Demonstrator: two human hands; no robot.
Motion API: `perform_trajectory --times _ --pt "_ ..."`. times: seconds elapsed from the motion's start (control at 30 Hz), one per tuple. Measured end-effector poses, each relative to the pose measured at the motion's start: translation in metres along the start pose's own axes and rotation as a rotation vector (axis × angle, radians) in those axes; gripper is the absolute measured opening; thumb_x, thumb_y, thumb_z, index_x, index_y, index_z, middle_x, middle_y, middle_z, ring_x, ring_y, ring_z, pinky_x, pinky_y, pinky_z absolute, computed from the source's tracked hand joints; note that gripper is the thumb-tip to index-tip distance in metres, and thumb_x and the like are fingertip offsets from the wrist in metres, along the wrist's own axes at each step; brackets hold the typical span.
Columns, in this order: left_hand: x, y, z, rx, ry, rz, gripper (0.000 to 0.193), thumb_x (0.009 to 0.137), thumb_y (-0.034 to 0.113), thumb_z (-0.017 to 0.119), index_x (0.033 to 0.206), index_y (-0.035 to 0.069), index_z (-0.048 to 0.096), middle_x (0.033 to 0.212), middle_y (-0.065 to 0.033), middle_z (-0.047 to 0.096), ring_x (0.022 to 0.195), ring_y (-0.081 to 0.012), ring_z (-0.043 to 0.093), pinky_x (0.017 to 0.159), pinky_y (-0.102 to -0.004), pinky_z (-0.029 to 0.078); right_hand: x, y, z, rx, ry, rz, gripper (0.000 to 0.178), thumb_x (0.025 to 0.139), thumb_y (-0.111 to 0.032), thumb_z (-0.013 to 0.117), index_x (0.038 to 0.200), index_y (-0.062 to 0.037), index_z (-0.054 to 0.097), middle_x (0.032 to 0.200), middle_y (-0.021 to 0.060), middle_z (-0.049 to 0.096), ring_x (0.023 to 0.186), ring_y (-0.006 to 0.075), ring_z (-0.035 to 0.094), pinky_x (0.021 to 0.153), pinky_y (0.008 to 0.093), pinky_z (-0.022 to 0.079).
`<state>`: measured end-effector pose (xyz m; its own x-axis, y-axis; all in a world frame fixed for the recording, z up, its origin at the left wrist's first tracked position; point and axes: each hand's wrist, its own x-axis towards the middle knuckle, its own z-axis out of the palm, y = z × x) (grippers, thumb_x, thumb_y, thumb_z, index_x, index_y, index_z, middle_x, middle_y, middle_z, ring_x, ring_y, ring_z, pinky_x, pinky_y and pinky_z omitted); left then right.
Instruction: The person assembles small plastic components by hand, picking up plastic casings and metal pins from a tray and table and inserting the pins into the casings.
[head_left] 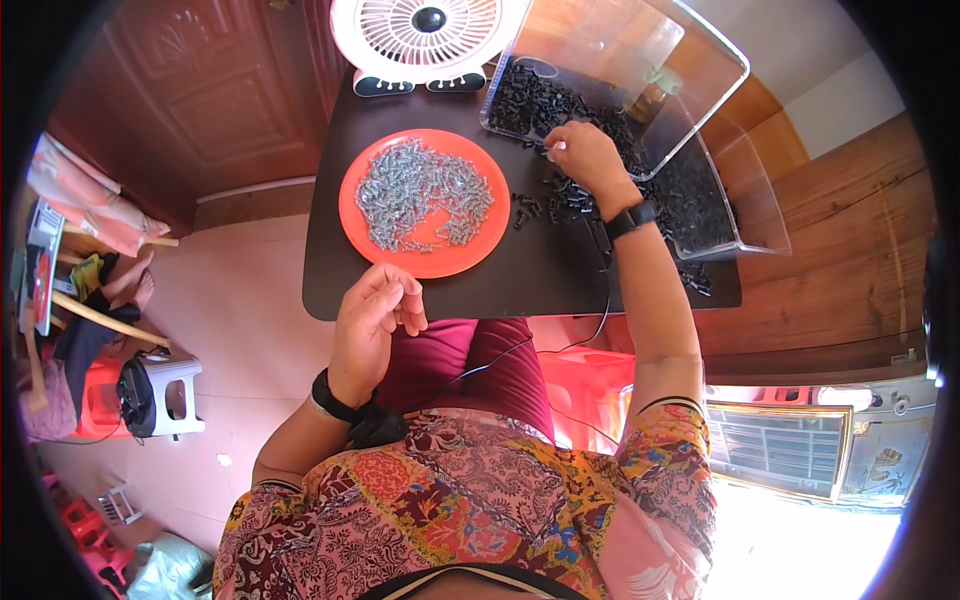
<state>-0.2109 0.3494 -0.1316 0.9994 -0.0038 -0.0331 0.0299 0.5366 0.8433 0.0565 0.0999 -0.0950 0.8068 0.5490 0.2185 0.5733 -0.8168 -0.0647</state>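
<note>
My left hand (pixel 376 312) is raised at the front edge of the dark table, just below an orange-red plate (pixel 425 264). Its fingers are curled in towards the thumb; anything between them is too small to make out. Many small silvery metal pieces (pixel 385 195) lie heaped on the plate. Off to the right, my right hand (pixel 592 160) hovers over small black pieces (pixel 560 103) at the mouth of a clear plastic bin (pixel 748 66). Its fingertips are drawn together, and what they hold, if anything, cannot be seen.
A white fan (pixel 430 68) stands at the table's (pixel 335 265) back edge. Loose black pieces (pixel 528 208) lie between plate and bin, with more along the right side. A thin cable (pixel 606 300) hangs over the front edge near a red stool (pixel 585 375). Another person's feet (pixel 138 285) show far left.
</note>
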Motion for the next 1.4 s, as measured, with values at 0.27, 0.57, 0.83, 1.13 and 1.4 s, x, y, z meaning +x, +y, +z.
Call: perform_trajectory --times 0.27,0.57,0.83,1.13,1.4 --pt "0.001 -0.001 -0.003 -0.011 -0.009 -0.019 0.019 0.093 0.021 0.046 0.092 0.003 0.052 0.08 -0.0064 0.054 0.067 -0.0163 0.056 0.063 -0.0265 0.043 -0.002 -0.001 0.005 -0.087 -0.07 -0.01 0.015 0.079 -0.02 0.064 0.089 -0.0112 0.071 0.088 0.0126 0.067 0.087 0.0323 0.063 0.078 0.0412 0.051" --pt "0.006 0.001 0.001 0.007 0.002 -0.029 0.023 0.093 0.027 0.049 0.091 0.005 0.055 0.08 -0.0035 0.056 0.067 -0.0127 0.056 0.061 -0.0238 0.042 -0.06 -0.079 -0.038 1.359 -0.263 0.022 0.015 0.088 -0.004 0.064 0.103 0.0 0.062 0.093 0.0011 0.065 0.085 0.0073 0.059 0.078 0.0222 0.048" --pt "0.019 0.012 0.021 0.157 -0.083 0.102 0.021 0.096 0.023 0.043 0.093 0.004 0.053 0.082 -0.0047 0.056 0.07 -0.0128 0.056 0.065 -0.0241 0.043 -0.09 -0.136 -0.029 1.647 -0.198 -0.012 0.014 0.087 -0.008 0.066 0.099 -0.0012 0.064 0.091 0.003 0.066 0.086 0.0107 0.06 0.081 0.0249 0.048" --pt "0.019 0.004 0.013 0.182 -0.127 0.02 0.025 0.097 0.025 0.044 0.095 0.002 0.053 0.079 -0.0044 0.056 0.07 -0.0122 0.057 0.064 -0.0243 0.044 -0.092 -0.162 -0.05 0.913 -0.008 -0.37 0.021 0.075 0.007 0.069 0.092 -0.0038 0.064 0.083 0.0065 0.064 0.079 0.0206 0.063 0.071 0.0303 0.05" --pt "0.008 -0.001 0.001 0.205 -0.182 -0.052 0.024 0.095 0.021 0.046 0.102 0.0 0.055 0.081 -0.0055 0.058 0.072 -0.0132 0.057 0.066 -0.0261 0.045 -0.097 -0.168 -0.046 1.062 -0.089 -0.367 0.019 0.074 0.007 0.068 0.089 -0.0037 0.062 0.079 0.0071 0.063 0.077 0.0223 0.065 0.067 0.032 0.051"
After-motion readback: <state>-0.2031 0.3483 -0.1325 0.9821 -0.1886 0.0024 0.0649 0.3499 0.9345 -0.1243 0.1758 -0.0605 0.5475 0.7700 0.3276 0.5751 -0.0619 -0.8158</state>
